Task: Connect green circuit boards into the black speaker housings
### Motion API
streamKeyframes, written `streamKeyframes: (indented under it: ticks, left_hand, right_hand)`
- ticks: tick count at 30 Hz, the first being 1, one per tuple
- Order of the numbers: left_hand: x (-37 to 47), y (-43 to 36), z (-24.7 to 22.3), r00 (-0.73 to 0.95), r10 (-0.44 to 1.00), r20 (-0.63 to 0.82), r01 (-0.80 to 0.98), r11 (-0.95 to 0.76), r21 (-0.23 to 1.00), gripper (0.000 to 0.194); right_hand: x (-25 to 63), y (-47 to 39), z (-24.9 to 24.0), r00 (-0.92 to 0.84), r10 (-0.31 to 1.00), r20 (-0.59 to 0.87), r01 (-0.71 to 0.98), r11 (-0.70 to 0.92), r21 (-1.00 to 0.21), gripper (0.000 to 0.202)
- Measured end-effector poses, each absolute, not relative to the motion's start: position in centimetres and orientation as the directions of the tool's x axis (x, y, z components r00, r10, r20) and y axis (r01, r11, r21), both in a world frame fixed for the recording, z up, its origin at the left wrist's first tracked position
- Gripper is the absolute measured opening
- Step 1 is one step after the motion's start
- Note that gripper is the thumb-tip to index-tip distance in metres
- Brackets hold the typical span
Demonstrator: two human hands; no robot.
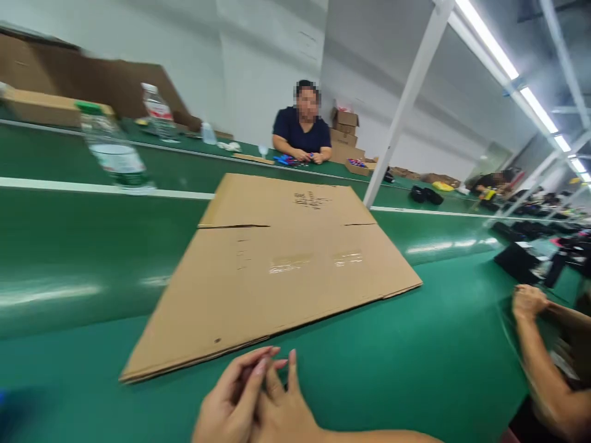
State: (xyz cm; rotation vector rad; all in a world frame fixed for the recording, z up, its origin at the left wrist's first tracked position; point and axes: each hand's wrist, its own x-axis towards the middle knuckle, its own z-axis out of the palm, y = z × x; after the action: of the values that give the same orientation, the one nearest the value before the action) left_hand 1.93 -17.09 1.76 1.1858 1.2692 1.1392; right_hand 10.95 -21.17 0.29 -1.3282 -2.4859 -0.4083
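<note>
My left hand (pixel 231 397) and my right hand (pixel 289 409) meet at the bottom middle, above the green surface. The left fingers are closed, pinched against the fingers of the right hand. One right finger points up while others bend in toward the left hand. A tiny dark spot shows between the right fingers; whatever the hands hold, if anything, is too small or hidden to name. Just beyond the fingertips lies a large flattened cardboard box (pixel 300 286), with strips of clear tape and handwriting on it, leaning up over the raised green ledge.
Two plastic bottles (pixel 117 157) are at the left. Across the bench sits a person (pixel 302 129) handling small things. At right, another person's arms (pixel 538 351) rest near black items (pixel 517 261). A white post (pixel 406 104) rises behind the cardboard.
</note>
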Motion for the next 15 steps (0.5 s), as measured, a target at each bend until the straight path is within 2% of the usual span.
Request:
streamKeyframes:
  ticks: [4, 9, 15]
  left_hand:
    - [1.7, -17.3, 1.7, 0.071, 0.992, -0.105, -0.082, 0.111, 0.990, 0.038]
    - [2.3, -17.5, 2.3, 0.083, 0.993, -0.089, -0.085, 0.096, 0.992, 0.025]
    - [2.2, -17.5, 2.7, 0.085, 0.991, -0.099, -0.092, 0.107, 0.990, 0.024]
  right_hand:
    - [11.0, -21.4, -0.2, -0.492, 0.700, 0.518, 0.840, 0.538, 0.071, 0.064]
    - [10.7, -21.3, -0.9, -0.486, 0.692, 0.534, 0.835, 0.548, 0.049, 0.066]
    - [10.5, -21.1, -0.7, -0.456, 0.649, 0.609, 0.841, 0.537, 0.059, 0.054]
